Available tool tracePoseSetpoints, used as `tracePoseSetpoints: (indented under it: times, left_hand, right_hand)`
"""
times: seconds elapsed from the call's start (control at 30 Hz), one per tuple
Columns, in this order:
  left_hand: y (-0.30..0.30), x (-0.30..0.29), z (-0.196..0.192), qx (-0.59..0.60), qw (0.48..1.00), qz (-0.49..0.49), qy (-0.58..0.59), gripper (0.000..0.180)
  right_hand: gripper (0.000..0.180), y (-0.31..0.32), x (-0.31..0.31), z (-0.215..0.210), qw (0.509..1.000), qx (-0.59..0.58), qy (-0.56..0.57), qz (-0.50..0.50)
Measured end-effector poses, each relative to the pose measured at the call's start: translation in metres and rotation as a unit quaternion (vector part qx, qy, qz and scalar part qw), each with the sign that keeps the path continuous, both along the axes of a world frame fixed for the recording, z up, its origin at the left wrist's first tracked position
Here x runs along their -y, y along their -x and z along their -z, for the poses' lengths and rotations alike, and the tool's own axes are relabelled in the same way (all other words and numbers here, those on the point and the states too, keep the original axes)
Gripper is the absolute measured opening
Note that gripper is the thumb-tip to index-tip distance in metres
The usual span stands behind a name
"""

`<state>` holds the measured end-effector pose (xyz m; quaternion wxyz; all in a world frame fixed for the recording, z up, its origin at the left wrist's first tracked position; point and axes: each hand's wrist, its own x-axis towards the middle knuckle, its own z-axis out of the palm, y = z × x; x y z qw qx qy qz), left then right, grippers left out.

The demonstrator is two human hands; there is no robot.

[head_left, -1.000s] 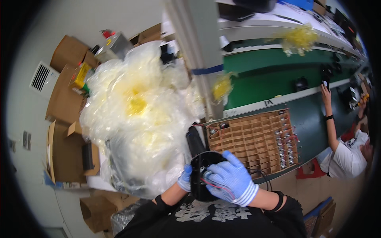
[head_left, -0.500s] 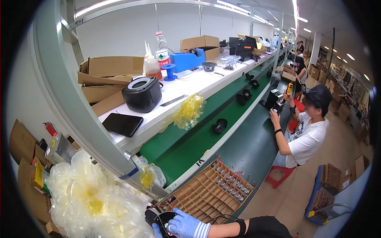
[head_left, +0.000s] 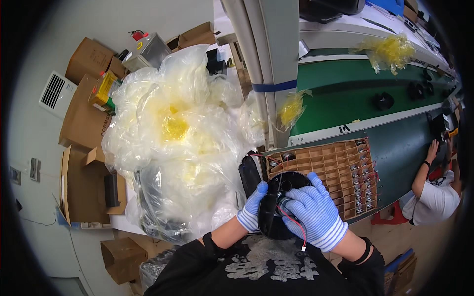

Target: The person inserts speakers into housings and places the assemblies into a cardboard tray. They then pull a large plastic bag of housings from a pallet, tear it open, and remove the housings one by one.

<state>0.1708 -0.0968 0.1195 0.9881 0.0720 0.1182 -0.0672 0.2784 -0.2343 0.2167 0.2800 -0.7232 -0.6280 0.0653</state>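
Observation:
Both of my hands wear blue-and-white striped gloves and hold a round black fan-like part (head_left: 276,207) in front of my chest. My left hand (head_left: 252,209) grips its left rim. My right hand (head_left: 316,212) lies over its right side, fingers spread across the face. A thin red wire with a small white plug (head_left: 302,241) hangs from the part below my right hand. Just beyond the part lies a cardboard tray with a grid of dividers (head_left: 340,172), some cells holding small parts.
A big heap of clear and yellowish plastic bags (head_left: 182,143) fills the left. Cardboard boxes (head_left: 84,128) stand further left. A green conveyor belt (head_left: 365,93) with black parts runs to the right, past a grey post (head_left: 271,64). Another person (head_left: 437,192) works at the far right.
The view swung from looking out along the conveyor line back down onto my hands. The black part is still in both hands, as it was a second ago.

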Motion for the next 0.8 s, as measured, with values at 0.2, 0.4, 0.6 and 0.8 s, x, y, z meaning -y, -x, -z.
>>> tracePoseSetpoints:
  times: [0.2, 0.4, 0.6, 0.8]
  left_hand:
    - [0.011, -0.004, -0.006, -0.021, 0.998, -0.028, -0.059, 0.076]
    - [0.016, -0.007, 0.003, -0.014, 0.997, -0.026, -0.073, 0.077]
    - [0.011, -0.009, 0.003, 0.004, 0.998, -0.023, -0.053, 0.075]
    - [0.019, -0.005, 0.005, 0.001, 0.997, -0.036, -0.068, 0.074]
  right_hand:
    - [0.026, 0.013, -0.007, 0.002, 1.0, -0.017, -0.006, 0.009]
    - [0.028, 0.018, -0.006, 0.0, 1.0, 0.003, 0.008, 0.01]
    - [0.028, 0.015, -0.009, 0.0, 1.0, -0.001, -0.007, 0.017]
    - [0.031, 0.022, -0.011, 0.001, 0.999, 0.025, -0.013, 0.027]
